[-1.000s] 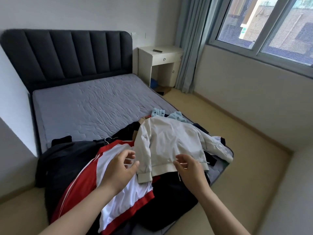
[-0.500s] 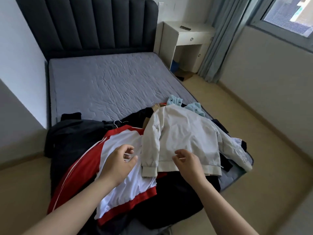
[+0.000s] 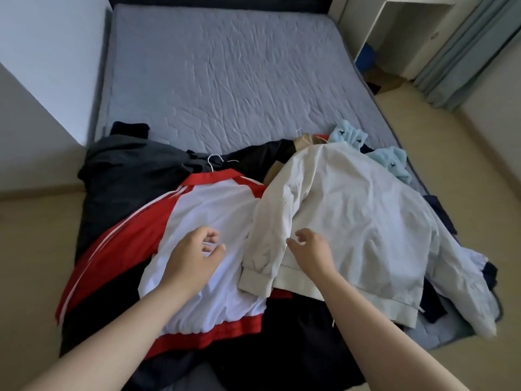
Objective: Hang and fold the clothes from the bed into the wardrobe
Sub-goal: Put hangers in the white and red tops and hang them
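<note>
A heap of clothes covers the foot of the grey bed (image 3: 225,69). On top lie a red and white jacket (image 3: 214,210) and, to its right, a cream jacket (image 3: 358,215) spread flat. My left hand (image 3: 194,258) hovers over the red and white jacket, fingers loosely curled, holding nothing. My right hand (image 3: 313,252) hovers over the cream jacket near its left sleeve, fingers loosely curled and empty. Dark garments (image 3: 127,170) lie beneath, with a white hanger hook (image 3: 212,160) poking out. The wardrobe is not in view.
Light blue socks (image 3: 392,159) lie at the pile's far right. A white bedside table (image 3: 394,32) and grey curtain (image 3: 462,52) stand at the upper right. A white wall corner (image 3: 42,80) juts in on the left. Beige floor surrounds the bed.
The view has tilted down and closer to the pile, so headboard and window have left the frame. Both hands stay over the jackets, now slightly further forward.
</note>
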